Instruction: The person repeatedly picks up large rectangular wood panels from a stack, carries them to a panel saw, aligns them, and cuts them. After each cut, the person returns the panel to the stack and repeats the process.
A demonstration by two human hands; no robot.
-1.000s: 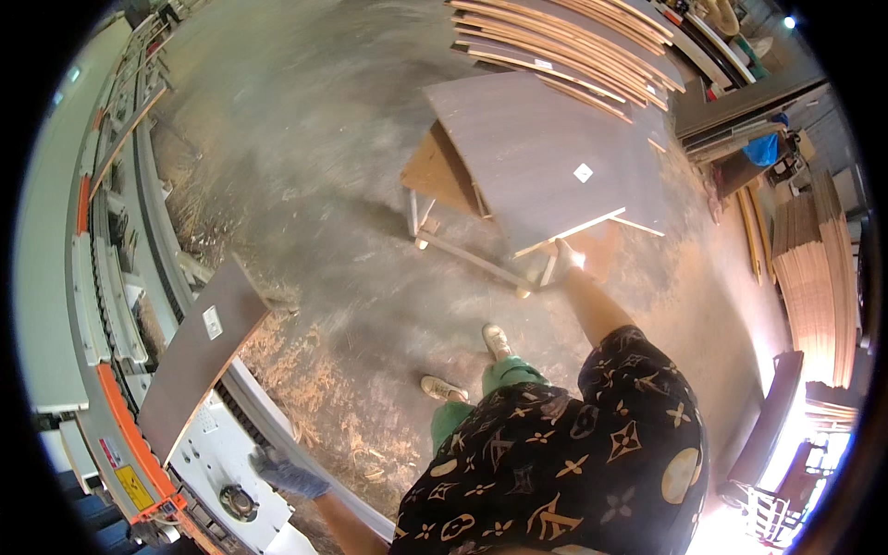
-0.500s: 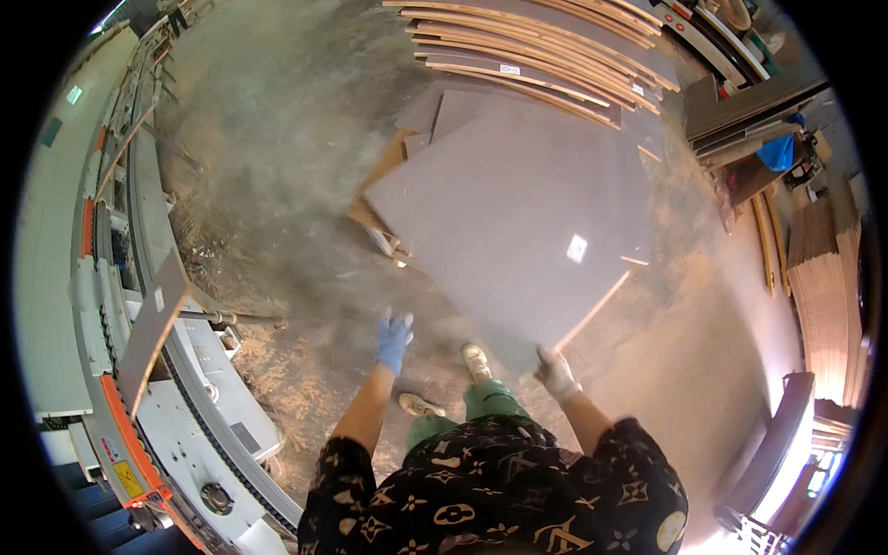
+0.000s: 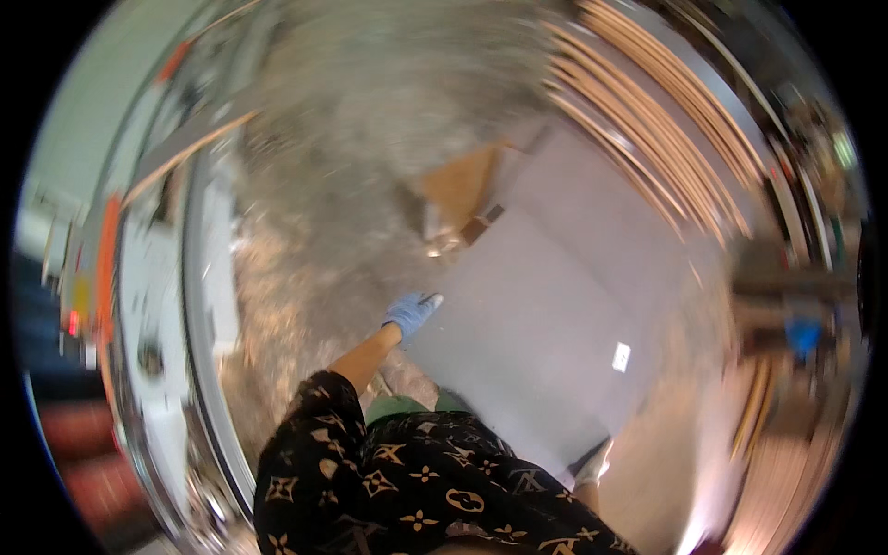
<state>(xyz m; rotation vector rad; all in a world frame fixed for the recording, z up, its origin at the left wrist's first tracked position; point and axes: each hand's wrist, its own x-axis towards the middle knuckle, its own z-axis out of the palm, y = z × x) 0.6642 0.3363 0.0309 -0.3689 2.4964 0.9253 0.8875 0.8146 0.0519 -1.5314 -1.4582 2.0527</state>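
A large flat grey board (image 3: 527, 324) with a white label (image 3: 621, 357) lies at a slant in front of me, its near end close to my body. My left hand (image 3: 410, 316), in a blue glove with pale fingertips, is closed on the board's left edge, thumb over the top. At the near right corner my right hand (image 3: 590, 472), in a pale glove, grips the edge. The board and my shirt hide most of its fingers. Under the board's far left side shows more of the pile, with a brown sheet (image 3: 464, 188) sticking out.
Stacked grey boards with light wooden edges (image 3: 638, 120) stand at the far right. Along the left runs a conveyor machine (image 3: 153, 305) with orange parts, a board (image 3: 190, 153) leaning over it. Sawdust covers the concrete floor (image 3: 351, 120). Brown sheets (image 3: 772, 490) are piled at the right.
My left hand has gone from hanging free to holding the board's left edge. The board has turned and come nearer to me, with my right hand still at its corner. My view has swung left.
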